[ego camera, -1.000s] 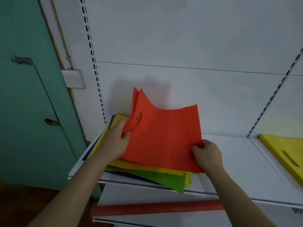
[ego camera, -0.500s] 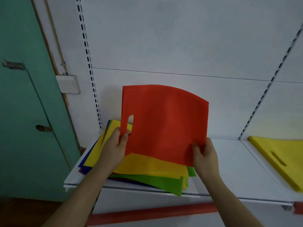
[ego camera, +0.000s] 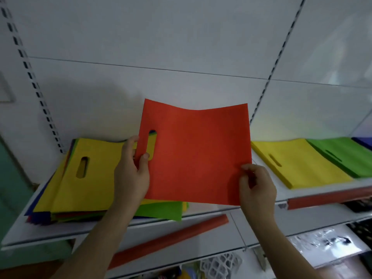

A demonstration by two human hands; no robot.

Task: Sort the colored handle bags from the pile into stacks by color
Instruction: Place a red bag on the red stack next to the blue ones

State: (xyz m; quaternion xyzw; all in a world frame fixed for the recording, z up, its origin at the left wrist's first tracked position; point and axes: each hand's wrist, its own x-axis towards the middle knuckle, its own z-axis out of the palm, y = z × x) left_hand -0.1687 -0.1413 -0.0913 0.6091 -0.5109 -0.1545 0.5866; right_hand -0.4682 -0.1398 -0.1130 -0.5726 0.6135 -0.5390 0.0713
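No text, label, brand or number is showing legibly on anything here; the packets [ego camera: 326, 242] lying on the lower shelf are too blurred to read.

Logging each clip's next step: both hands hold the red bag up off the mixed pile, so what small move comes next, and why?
Probably carry the red bag rightward and lay it on bare shelf beside the yellow stack. Left hand and right hand pinch its edges clear of the mixed pile; only yellow, green and a blue corner show as stacks, no red.
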